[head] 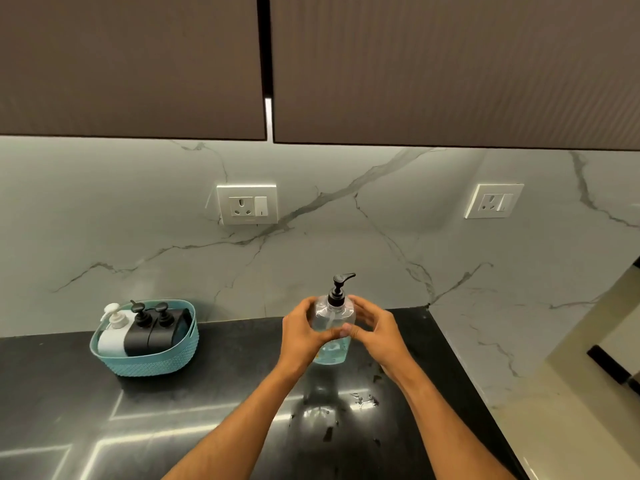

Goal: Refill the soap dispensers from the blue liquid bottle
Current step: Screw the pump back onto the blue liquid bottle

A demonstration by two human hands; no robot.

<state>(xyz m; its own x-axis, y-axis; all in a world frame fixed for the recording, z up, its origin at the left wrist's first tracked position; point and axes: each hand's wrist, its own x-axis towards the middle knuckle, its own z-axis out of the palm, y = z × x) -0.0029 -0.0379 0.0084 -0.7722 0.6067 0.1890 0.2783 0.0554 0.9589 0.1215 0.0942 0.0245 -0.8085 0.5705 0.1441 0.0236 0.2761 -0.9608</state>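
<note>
- Left hand (300,330) and right hand (375,329) both curled round clear pump bottle (331,332), upright on black counter (207,393) — thumb across front.
- Blue liquid only in lower part; mostly empty above.
- Risk: wet patches just beside base — possible slip or tip while unscrewing black pump (339,289); spill likely then.
- Teal basket (145,362), well apart at left: one white dispenser (112,336), two black dispensers (156,329); fill levels hidden.
</note>
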